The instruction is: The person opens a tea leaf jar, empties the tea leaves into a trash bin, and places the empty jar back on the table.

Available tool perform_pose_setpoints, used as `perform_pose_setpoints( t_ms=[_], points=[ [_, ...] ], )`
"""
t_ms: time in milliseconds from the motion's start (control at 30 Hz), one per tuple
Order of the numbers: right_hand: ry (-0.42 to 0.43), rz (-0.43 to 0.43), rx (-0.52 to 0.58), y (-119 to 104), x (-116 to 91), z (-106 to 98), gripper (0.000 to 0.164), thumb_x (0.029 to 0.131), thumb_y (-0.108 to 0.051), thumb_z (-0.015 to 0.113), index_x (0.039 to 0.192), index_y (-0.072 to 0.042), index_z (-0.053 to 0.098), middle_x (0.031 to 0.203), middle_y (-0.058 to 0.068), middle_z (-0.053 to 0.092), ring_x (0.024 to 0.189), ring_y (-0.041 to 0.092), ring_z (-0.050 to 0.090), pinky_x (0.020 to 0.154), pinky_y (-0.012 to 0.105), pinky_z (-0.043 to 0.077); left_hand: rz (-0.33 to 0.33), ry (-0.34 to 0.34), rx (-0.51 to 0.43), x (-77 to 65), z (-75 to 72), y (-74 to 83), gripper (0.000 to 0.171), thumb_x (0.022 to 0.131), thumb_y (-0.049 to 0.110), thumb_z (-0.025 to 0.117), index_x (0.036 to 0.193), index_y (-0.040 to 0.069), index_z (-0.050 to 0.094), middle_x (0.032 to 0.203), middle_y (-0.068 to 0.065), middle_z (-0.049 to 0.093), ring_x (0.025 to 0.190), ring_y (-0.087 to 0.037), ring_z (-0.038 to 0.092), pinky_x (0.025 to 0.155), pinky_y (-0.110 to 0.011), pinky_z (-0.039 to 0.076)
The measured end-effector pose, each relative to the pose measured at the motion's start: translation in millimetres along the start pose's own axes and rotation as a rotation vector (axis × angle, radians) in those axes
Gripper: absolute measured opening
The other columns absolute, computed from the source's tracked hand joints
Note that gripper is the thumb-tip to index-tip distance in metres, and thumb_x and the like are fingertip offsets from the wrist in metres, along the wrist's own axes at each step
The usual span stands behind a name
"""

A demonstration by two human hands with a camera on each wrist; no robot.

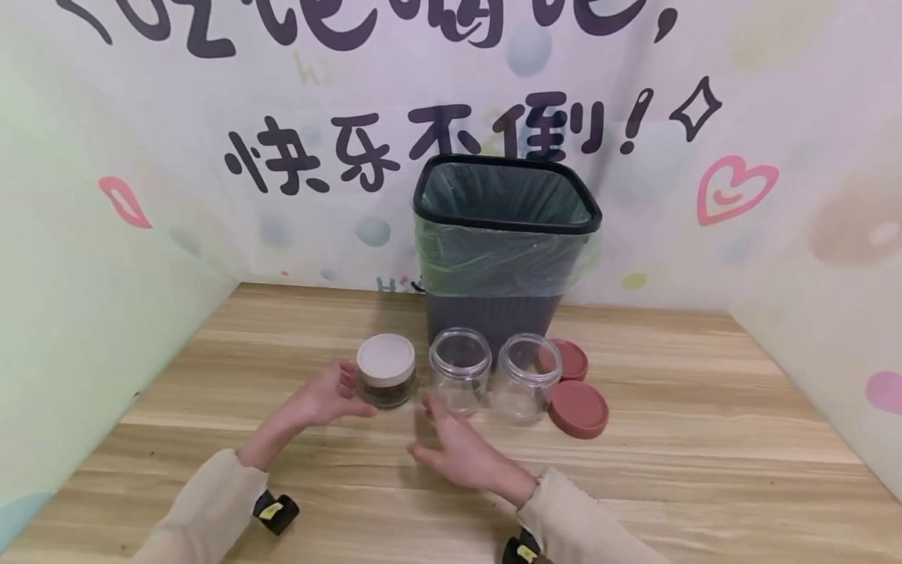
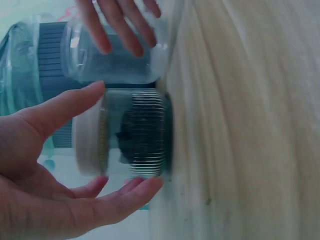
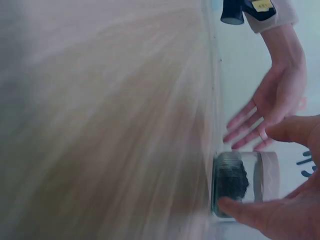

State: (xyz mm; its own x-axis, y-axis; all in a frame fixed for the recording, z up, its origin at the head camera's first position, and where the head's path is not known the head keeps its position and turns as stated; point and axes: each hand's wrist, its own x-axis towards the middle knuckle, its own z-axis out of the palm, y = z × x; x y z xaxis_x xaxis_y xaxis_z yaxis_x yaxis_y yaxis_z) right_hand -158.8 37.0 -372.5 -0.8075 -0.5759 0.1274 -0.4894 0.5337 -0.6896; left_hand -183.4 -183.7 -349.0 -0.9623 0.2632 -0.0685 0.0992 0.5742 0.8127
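A lidded glass jar with a pale lid stands on the wooden table, dark contents visible in its ribbed lower part. My left hand is at its left side, thumb and fingers spread around it in the left wrist view, fingertips right at the glass. To the jar's right, my right hand has its thumb and fingers apart, in front of an uncapped clear jar. Seen from the right wrist, the lidded jar lies beyond the gap between that thumb and fingers.
Another uncapped clear jar stands to the right, beside two red lids, one in front and one behind. A dark bin with a green liner rises behind the jars. A printed backdrop closes off the table's back.
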Motion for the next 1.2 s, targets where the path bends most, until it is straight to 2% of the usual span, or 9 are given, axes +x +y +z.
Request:
perform_pose_setpoints(
  t_ms=[100, 200, 467, 633, 767, 1033, 1200],
  points=[
    [0.028, 0.037, -0.018, -2.1, 7.6, 6.2, 0.078, 0.082, -0.019, 0.061, 0.135, 0.013, 0.014, 0.132, 0.032, 0.033, 0.121, 0.037, 0.037, 0.099, 0.044, 0.032, 0.006, 0.044, -0.015, 8.0, 3.4, -4.7, 0.089, 0.066, 0.015, 0.079, 0.126, -0.017, 0.021, 0.122, -0.036, 0.038, 0.111, -0.046, 0.042, 0.091, -0.049, 0.039],
    [0.077, 0.06, 0.008, -3.1, 17.0, 11.7, 0.079, 0.08, -0.015, 0.062, 0.135, 0.012, 0.012, 0.135, 0.032, 0.028, 0.124, 0.036, 0.032, 0.1, 0.045, 0.03, 0.048, 0.075, -0.024, 15.4, 6.0, -8.4, 0.098, 0.063, 0.019, 0.081, 0.13, -0.014, 0.018, 0.129, -0.034, 0.033, 0.117, -0.046, 0.036, 0.096, -0.051, 0.032],
    [0.143, 0.083, 0.037, -3.4, 37.8, 19.0, 0.073, 0.08, -0.013, 0.063, 0.134, 0.008, 0.019, 0.132, 0.027, 0.035, 0.121, 0.032, 0.038, 0.097, 0.043, 0.035, 0.113, 0.14, -0.05, 26.0, 14.3, -11.8, 0.096, 0.059, 0.012, 0.082, 0.129, -0.01, 0.022, 0.126, -0.03, 0.038, 0.117, -0.042, 0.038, 0.097, -0.051, 0.03],
    [0.147, 0.106, 0.032, -4.7, 42.4, 20.4, 0.074, 0.08, -0.013, 0.063, 0.134, 0.01, 0.018, 0.132, 0.027, 0.036, 0.121, 0.032, 0.039, 0.096, 0.042, 0.036, 0.103, 0.186, -0.054, 30.7, 16.2, -15.5, 0.09, 0.059, 0.008, 0.082, 0.126, -0.011, 0.024, 0.125, -0.03, 0.039, 0.115, -0.041, 0.039, 0.097, -0.05, 0.03],
    [0.149, 0.118, 0.03, -6.2, 41.8, 19.7, 0.072, 0.08, -0.013, 0.062, 0.134, 0.01, 0.019, 0.132, 0.026, 0.037, 0.12, 0.032, 0.039, 0.096, 0.042, 0.036, 0.093, 0.209, -0.007, 31.7, 15.1, -18.3, 0.086, 0.059, 0.011, 0.082, 0.123, -0.009, 0.028, 0.122, -0.029, 0.043, 0.113, -0.04, 0.041, 0.095, -0.05, 0.032],
    [0.169, 0.026, 0.013, -6.7, 31.3, 18.8, 0.066, 0.078, -0.006, 0.062, 0.132, 0.008, 0.026, 0.128, 0.021, 0.041, 0.118, 0.029, 0.042, 0.098, 0.038, 0.035, 0.144, 0.165, 0.048, 24.2, 12.9, -22.9, 0.088, 0.057, 0.016, 0.084, 0.123, -0.008, 0.03, 0.12, -0.027, 0.045, 0.111, -0.039, 0.044, 0.092, -0.051, 0.034],
    [0.152, 0.003, -0.01, -6.3, 19.3, 16.9, 0.065, 0.079, -0.009, 0.061, 0.132, 0.007, 0.027, 0.125, 0.021, 0.043, 0.115, 0.029, 0.044, 0.096, 0.038, 0.037, 0.175, 0.097, 0.052, 18.5, 13.2, -24.4, 0.091, 0.055, 0.018, 0.084, 0.127, -0.005, 0.032, 0.12, -0.024, 0.047, 0.111, -0.038, 0.045, 0.092, -0.052, 0.035]
  ],
)
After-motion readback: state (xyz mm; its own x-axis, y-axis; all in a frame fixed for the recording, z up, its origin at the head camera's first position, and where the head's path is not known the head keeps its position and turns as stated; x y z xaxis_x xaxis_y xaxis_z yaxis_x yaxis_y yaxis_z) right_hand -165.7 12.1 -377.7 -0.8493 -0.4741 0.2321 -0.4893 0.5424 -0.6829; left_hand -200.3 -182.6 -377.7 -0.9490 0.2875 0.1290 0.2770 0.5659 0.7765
